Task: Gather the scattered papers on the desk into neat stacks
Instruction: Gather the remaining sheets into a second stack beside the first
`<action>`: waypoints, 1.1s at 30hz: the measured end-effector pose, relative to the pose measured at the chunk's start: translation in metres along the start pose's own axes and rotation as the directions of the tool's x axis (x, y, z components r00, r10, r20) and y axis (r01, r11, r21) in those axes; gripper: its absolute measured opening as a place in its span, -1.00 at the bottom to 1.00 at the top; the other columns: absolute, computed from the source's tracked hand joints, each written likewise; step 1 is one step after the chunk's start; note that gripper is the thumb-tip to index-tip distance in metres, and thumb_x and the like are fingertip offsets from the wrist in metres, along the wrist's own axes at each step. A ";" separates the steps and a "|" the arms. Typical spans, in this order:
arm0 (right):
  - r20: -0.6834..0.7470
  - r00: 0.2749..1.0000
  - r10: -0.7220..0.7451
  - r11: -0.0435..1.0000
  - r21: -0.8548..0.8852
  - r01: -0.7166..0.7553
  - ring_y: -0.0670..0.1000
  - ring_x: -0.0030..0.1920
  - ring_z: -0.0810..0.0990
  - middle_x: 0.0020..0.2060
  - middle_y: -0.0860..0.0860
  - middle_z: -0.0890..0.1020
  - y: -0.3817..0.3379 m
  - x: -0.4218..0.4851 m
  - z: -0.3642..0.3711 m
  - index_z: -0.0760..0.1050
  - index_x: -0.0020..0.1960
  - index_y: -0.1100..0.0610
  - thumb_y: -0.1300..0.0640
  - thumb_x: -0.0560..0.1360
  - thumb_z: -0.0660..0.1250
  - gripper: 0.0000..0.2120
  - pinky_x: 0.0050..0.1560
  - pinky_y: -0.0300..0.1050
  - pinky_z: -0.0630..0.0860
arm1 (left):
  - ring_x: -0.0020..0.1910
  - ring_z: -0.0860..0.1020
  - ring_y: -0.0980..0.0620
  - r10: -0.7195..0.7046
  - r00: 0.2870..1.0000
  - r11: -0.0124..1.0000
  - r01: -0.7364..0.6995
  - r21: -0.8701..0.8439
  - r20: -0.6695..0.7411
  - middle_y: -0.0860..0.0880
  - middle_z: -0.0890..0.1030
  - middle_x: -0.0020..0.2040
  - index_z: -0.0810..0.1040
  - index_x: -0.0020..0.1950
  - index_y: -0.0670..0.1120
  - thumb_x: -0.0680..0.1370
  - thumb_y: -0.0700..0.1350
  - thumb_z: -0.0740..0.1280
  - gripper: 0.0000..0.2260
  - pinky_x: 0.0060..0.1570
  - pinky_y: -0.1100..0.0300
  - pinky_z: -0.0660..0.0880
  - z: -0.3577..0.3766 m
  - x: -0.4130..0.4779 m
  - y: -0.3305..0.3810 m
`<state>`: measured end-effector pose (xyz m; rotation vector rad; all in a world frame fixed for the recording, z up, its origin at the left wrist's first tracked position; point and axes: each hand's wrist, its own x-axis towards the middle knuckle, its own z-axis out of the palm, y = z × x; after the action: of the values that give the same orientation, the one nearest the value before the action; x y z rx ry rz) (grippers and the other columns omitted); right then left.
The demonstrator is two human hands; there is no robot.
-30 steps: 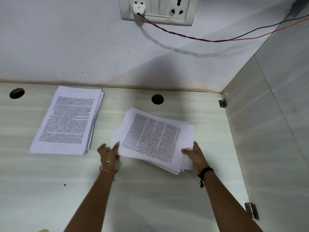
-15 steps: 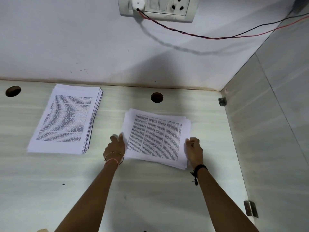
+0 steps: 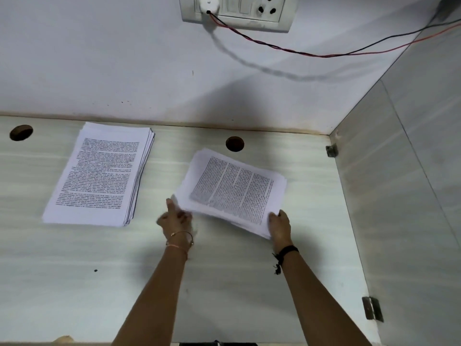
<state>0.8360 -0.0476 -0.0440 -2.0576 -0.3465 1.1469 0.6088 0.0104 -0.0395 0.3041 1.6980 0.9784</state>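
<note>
From the head camera, a pale wood-grain surface [image 3: 74, 270] runs back to a white wall and meets a grey side panel [image 3: 411, 196] on the right.

Two piles of printed paper lie on it, well apart. The left stack [image 3: 99, 176] rests flat near the wall, squared up, with its right edges slightly fanned. The right stack [image 3: 234, 188] sits near the middle, just in front of a round cable hole [image 3: 234, 143]. It is turned at an angle, and its sheets are uneven along the near edge.

The right hand [image 3: 280, 226] grasps the near right corner of that pile, thumb on top and the other fingers hidden under the sheets. It wears a black thread band [image 3: 287, 252] at the wrist.

The left hand [image 3: 175, 219] is blurred at the near left corner, its thumb raised against the paper's edge. I cannot tell whether its fingers hold the sheets or only touch them. Thin bangles [image 3: 180, 239] circle that wrist.

A second cable hole [image 3: 21, 132] shows at far left. On the wall above, a white plug [image 3: 208, 3] sits in a socket plate [image 3: 237, 11], and twisted red and black wires [image 3: 324, 54] trail off to the right. Two metal brackets [image 3: 331, 150] fix the side panel to the surface.
</note>
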 end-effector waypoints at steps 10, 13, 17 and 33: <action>0.236 0.967 -0.095 0.983 0.176 0.054 0.07 0.10 0.58 0.19 0.11 0.54 -0.011 0.000 0.011 0.35 0.33 0.11 0.12 0.51 0.39 -0.57 0.11 0.00 0.56 | 0.15 0.49 -0.18 -0.007 0.951 0.965 -0.075 0.252 0.310 -0.14 0.52 0.06 0.34 0.24 -0.24 0.33 -0.28 0.38 -0.50 0.05 0.14 0.37 -0.001 -0.020 -0.010; 0.199 0.968 -0.150 0.961 -0.203 0.190 0.08 0.05 0.53 0.13 0.10 0.52 -0.023 0.009 0.005 0.29 0.35 0.15 0.09 0.59 0.25 -0.62 0.08 -0.06 0.47 | 0.15 0.50 -0.21 0.031 0.986 0.914 -0.095 0.394 0.167 -0.14 0.47 0.01 0.28 0.25 -0.15 0.44 -0.15 0.35 -0.56 0.02 0.15 0.36 -0.014 -0.015 -0.017; 0.437 0.875 -0.208 0.666 -0.592 0.454 0.17 0.04 0.53 0.11 0.23 0.52 -0.025 0.001 0.016 0.30 0.24 0.29 0.09 0.62 0.16 -0.69 -0.10 -0.11 0.39 | 0.24 0.45 -0.28 0.114 0.991 0.881 -0.131 0.454 0.064 -0.28 0.47 0.27 0.21 0.38 -0.21 0.59 -0.16 0.18 -0.62 0.20 0.03 0.36 -0.004 -0.030 -0.021; 0.262 0.926 -0.271 0.939 -0.141 0.315 0.06 -0.10 0.59 0.01 0.09 0.58 -0.007 -0.010 0.018 0.40 0.22 0.15 0.13 0.53 0.36 -0.70 -0.25 -0.29 0.58 | 0.24 0.47 -0.23 0.006 0.997 0.880 -0.041 0.473 0.075 -0.28 0.48 0.28 0.33 0.37 -0.27 0.59 -0.24 0.15 -0.65 0.21 0.05 0.39 0.008 -0.025 -0.032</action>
<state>0.8166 -0.0401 -0.0388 -1.9352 -0.8783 1.2111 0.6338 -0.0223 -0.0463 0.6750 1.8562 0.5438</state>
